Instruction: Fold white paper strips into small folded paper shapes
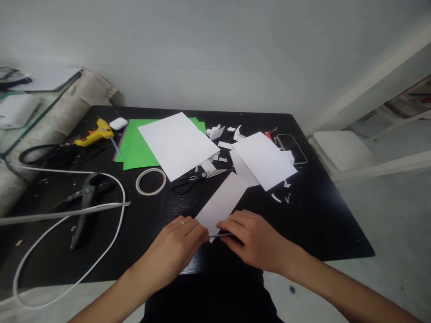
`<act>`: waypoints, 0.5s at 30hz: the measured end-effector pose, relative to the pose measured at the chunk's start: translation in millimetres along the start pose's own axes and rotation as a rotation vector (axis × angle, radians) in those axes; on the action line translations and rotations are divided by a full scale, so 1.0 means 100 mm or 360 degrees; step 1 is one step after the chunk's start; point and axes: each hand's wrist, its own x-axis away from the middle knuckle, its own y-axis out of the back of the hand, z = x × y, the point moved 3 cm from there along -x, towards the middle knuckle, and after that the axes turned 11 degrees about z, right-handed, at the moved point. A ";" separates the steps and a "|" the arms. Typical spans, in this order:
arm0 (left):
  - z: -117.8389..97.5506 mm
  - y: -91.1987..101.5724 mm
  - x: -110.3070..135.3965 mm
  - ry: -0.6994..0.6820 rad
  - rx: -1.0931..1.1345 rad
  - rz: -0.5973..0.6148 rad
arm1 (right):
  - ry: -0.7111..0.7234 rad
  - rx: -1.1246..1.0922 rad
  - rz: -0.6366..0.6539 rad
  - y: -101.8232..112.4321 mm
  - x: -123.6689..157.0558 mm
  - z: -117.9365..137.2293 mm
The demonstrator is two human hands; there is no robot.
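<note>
Near the front edge of the black table, my left hand [182, 240] and my right hand [251, 235] are closed on opposite ends of a thin paper strip [221, 235]. It shows almost edge-on, as a narrow line between my fingertips, and its ends are hidden in my fingers. Below it on the table lies a long white paper piece [224, 199], running away from me. Scissors [197, 178] with black handles rest past that piece, on the left. Farther right, a white sheet [264, 160] overlaps other paper.
Left of the scissors are a tape roll [151, 181], green sheets [134, 143] under a large white sheet [178, 146], and a yellow glue gun [97, 133]. A white cable [123, 188] loops past large dark shears [87, 193]. Paper scraps [215, 131] and a phone [292, 148] lie behind.
</note>
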 end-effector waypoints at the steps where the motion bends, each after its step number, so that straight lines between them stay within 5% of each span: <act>1: -0.03 -0.01 -0.03 -0.0017 -0.0007 0.0010 | 0.0031 -0.0008 0.0075 -0.01 -0.04 0.02; 15: 0.00 -0.10 -0.02 0.0059 0.0218 0.0308 | -0.0090 -0.0190 0.0478 -0.08 -0.17 0.08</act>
